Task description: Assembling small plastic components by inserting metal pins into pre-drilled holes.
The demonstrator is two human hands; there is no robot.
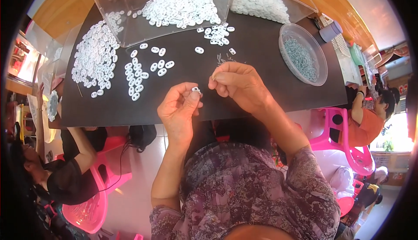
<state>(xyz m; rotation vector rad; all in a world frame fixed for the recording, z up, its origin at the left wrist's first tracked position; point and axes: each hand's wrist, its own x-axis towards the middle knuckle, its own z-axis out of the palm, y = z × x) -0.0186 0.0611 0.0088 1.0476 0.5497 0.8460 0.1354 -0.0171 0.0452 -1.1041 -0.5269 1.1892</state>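
Observation:
My left hand (177,105) is closed, pinching a small white oval plastic piece (196,90) with dark holes between thumb and fingertips. Just right of it and slightly higher, my right hand (241,85) is closed in a pinch; whatever lies between its fingertips is too small to make out. The two hands are apart, above the table's near edge. Beyond the right fingers lies a small scatter of thin metal pins or screws (224,60). Loose white oval pieces (136,77) sit in a cluster left of my hands, with a few more (161,63) beside them.
A big heap of white pieces (96,50) covers the dark table's left side. Clear bins hold more white pieces (180,5) at the back. On the right stands a round clear dish (321,72) of small metal parts, near a grey-purple cup (331,31). People sit on both sides.

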